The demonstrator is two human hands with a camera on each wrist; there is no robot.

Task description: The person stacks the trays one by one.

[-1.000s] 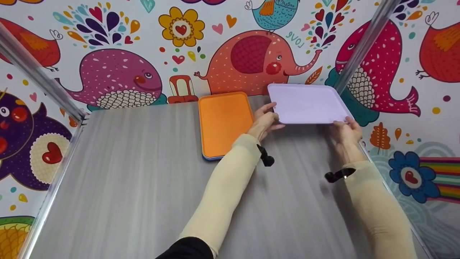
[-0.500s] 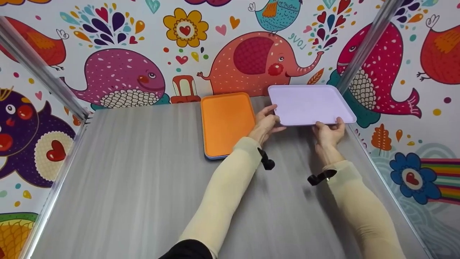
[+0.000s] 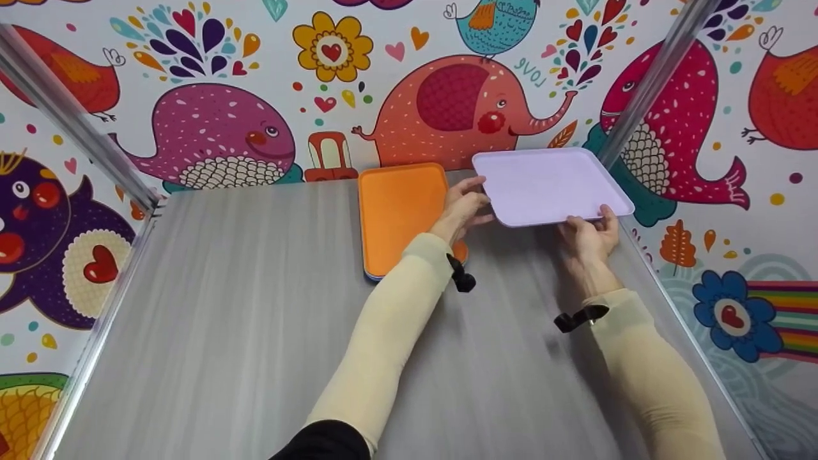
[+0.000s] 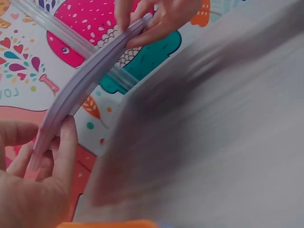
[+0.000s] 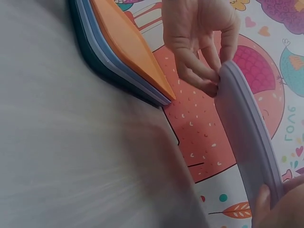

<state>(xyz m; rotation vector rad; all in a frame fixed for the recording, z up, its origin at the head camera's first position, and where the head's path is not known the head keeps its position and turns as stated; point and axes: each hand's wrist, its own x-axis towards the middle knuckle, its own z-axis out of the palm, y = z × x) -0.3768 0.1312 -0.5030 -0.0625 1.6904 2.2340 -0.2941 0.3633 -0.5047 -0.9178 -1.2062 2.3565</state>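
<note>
A lavender tray [image 3: 549, 185] is held up off the table by both hands. My left hand [image 3: 461, 207] grips its left edge, thumb on one side and fingers beneath, as the left wrist view shows. On the near edge, toward the right corner, my right hand [image 3: 591, 239] pinches the rim with the thumb on top. To the left lies a stack of trays with an orange tray [image 3: 402, 217] uppermost. In the right wrist view, a blue tray [image 5: 97, 38] and a dark green tray [image 5: 88, 59] show under the orange one.
The grey table [image 3: 243, 306] spreads in front and to the left of the stack. Behind it stands a wall [image 3: 243, 38] printed with cartoon animals. Metal posts [image 3: 658, 76] rise at the back corners. The left forearm passes over the stack's near right corner.
The right hand has slid leftward along the tray's near edge. Both hands still hold the tray, whose left end has lately shifted slightly left, toward the stack.
</note>
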